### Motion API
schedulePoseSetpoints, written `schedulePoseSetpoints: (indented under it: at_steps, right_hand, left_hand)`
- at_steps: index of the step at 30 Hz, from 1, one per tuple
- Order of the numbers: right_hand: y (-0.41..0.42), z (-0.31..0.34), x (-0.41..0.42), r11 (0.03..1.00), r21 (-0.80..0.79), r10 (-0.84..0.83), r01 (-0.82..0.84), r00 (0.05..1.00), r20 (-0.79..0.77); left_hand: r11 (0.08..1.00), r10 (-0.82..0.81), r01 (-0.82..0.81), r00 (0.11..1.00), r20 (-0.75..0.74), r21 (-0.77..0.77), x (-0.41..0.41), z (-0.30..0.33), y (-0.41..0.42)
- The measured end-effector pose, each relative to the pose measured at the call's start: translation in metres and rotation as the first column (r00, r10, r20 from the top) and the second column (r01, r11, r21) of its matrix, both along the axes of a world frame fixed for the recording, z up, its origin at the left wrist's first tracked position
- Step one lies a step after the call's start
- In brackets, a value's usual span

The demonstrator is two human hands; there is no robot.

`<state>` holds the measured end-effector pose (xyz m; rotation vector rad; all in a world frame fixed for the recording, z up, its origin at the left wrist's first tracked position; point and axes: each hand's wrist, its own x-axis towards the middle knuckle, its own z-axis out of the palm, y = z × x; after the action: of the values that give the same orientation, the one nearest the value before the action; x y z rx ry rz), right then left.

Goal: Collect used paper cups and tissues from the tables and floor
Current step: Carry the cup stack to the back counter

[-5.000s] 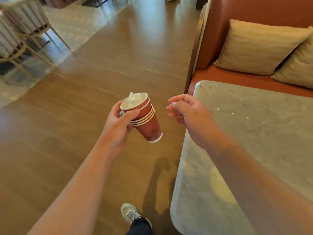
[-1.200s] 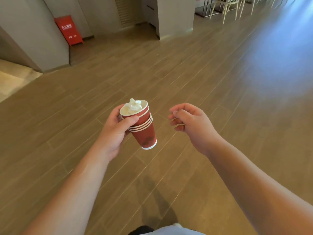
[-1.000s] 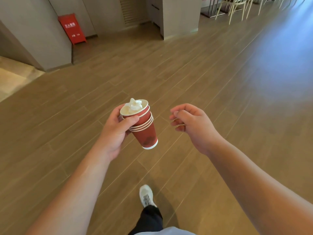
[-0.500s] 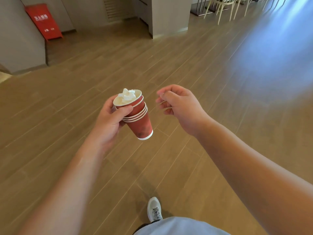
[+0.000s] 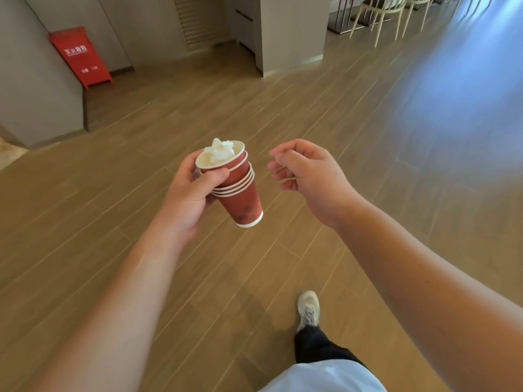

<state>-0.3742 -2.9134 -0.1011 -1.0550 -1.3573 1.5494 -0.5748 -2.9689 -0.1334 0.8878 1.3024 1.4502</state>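
My left hand grips a nested stack of several red paper cups, tilted with the base pointing down to the right. Crumpled white tissue sticks out of the top cup. My right hand hovers just to the right of the stack, fingers loosely curled, holding nothing and not touching the cups.
Wooden plank floor stretches ahead. A red fire-equipment box stands against the grey wall at the back left. A grey pillar stands at the back centre, pale chairs at the back right. My foot steps forward below.
The table and bench from five seconds ago are gone from view; I now walk over open floor toward the pillar. The hands and cup stack keep the same pose.
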Motion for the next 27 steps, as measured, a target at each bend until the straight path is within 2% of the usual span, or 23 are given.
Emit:
schedulePoseSetpoints:
  at_steps: [9, 17, 27]
  right_hand:
    - [0.17, -0.027, -0.022, 0.999, -0.042, 0.021, -0.022, 0.999, -0.023]
    - [0.337, -0.011, -0.031, 0.998, -0.058, 0.023, -0.025, 0.999, -0.039]
    - [0.447, -0.005, -0.087, 0.997, -0.024, 0.076, -0.076, 0.997, -0.02]
  left_hand:
    - [0.999, 0.021, -0.023, 0.999, -0.03, -0.047, -0.026, -0.017, 0.16]
    - [0.996, 0.047, -0.049, 0.998, -0.038, -0.068, -0.038, -0.001, 0.315]
    - [0.995, 0.09, -0.092, 0.995, -0.046, -0.031, -0.092, 0.009, 0.416]
